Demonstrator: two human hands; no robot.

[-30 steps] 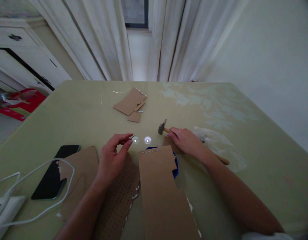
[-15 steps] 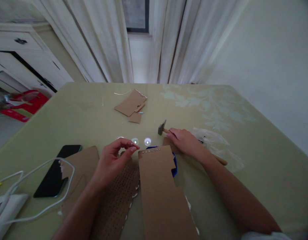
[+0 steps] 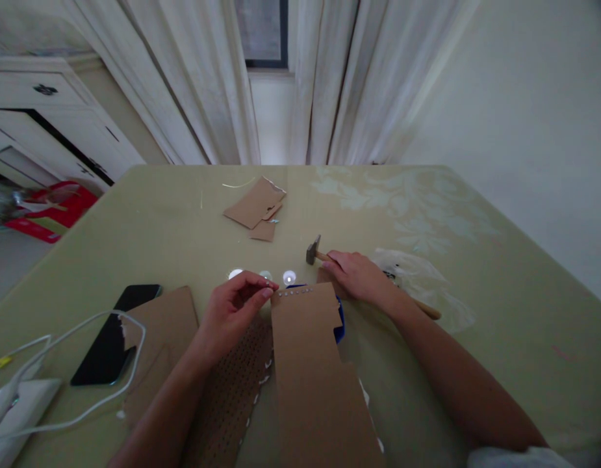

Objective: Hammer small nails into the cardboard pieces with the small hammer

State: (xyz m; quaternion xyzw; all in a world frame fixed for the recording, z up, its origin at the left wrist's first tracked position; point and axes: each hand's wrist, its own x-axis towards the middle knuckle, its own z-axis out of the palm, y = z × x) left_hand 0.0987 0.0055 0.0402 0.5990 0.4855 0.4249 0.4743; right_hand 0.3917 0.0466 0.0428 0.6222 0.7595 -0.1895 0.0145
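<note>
A long brown cardboard piece (image 3: pixel 307 351) lies before me, with a row of small round silver nail heads (image 3: pixel 295 292) along its far edge. At its far left corner my left hand (image 3: pixel 234 312) pinches a tiny, silvery nail-like piece between thumb and forefinger; the fingertips mostly hide it. My right hand (image 3: pixel 356 276) is wrapped round the wooden handle of a small hammer (image 3: pixel 311 251), whose metal head points left beyond the cardboard. Something blue (image 3: pixel 340 325) shows under the cardboard's right side. A cardboard sheet dotted with holes (image 3: pixel 232 390) lies under my left forearm.
Cardboard scraps (image 3: pixel 256 205) lie farther back on the table. At left are a black phone (image 3: pixel 102 344), another cardboard piece (image 3: pixel 168 331), a white cable (image 3: pixel 93 409) and a white power strip (image 3: pixel 30 403). A clear plastic bag (image 3: pixel 427 279) lies beyond my right forearm.
My left hand has moved slightly right, bringing its pinched fingertips to the cardboard's far left corner. The hammer stays in my right hand, nearly still. The view has shifted slightly.
</note>
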